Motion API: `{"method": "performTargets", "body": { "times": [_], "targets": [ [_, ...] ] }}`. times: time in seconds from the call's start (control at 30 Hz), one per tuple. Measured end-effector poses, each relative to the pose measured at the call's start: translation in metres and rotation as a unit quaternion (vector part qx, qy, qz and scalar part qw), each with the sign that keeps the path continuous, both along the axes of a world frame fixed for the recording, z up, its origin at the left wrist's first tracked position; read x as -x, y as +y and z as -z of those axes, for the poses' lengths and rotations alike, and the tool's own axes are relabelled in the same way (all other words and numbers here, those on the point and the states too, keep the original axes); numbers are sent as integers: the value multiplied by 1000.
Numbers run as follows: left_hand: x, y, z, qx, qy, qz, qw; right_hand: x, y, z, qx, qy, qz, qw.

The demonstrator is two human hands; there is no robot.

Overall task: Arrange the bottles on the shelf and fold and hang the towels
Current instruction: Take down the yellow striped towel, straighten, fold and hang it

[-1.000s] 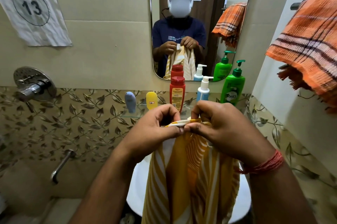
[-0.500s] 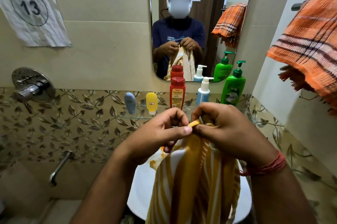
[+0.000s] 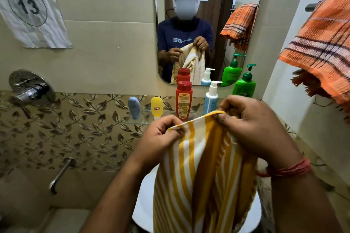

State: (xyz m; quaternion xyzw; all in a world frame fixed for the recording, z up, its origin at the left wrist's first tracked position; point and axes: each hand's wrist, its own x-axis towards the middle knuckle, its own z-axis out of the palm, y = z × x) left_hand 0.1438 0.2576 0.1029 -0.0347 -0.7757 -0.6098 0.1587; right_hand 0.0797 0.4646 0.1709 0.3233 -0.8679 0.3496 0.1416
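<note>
A yellow and white striped towel [image 3: 200, 172] hangs down in front of me over the white basin. My left hand [image 3: 161, 138] pinches its top edge at the left. My right hand [image 3: 251, 126] grips the same edge at the right, slightly higher. Behind them a glass shelf [image 3: 140, 121] carries a blue tube [image 3: 133, 107], a yellow tube [image 3: 156, 106], a red bottle [image 3: 184, 100], a white and blue pump bottle [image 3: 211, 98] and a green pump bottle [image 3: 244, 85]. An orange checked towel [image 3: 320, 48] hangs on a rail at the upper right.
A mirror [image 3: 208, 24] above the shelf reflects a person and the towels. A chrome wall valve [image 3: 30, 88] and spout [image 3: 60, 174] sit at the left. The white basin [image 3: 144, 200] lies below the towel. A paper sign numbered 13 [image 3: 28, 5] hangs at top left.
My hands have drawn apart along the towel's top edge, spreading it wider. Earlier they pinched it close together at one point.
</note>
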Motion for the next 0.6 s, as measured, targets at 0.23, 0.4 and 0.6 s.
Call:
{"method": "performTargets", "body": {
  "times": [0.23, 0.4, 0.6],
  "targets": [
    [-6, -24, 3, 68, -60, -42, 995, 20, 31, -8, 72, 35, 173, 982],
    [2, 1, -27, 164, -11, 0, 986, -7, -20, 14, -84, -42, -86, 992],
    [-10, -15, -18, 100, -42, 1, 994, 6, -11, 20, -83, -56, -9, 995]
  ]
}}
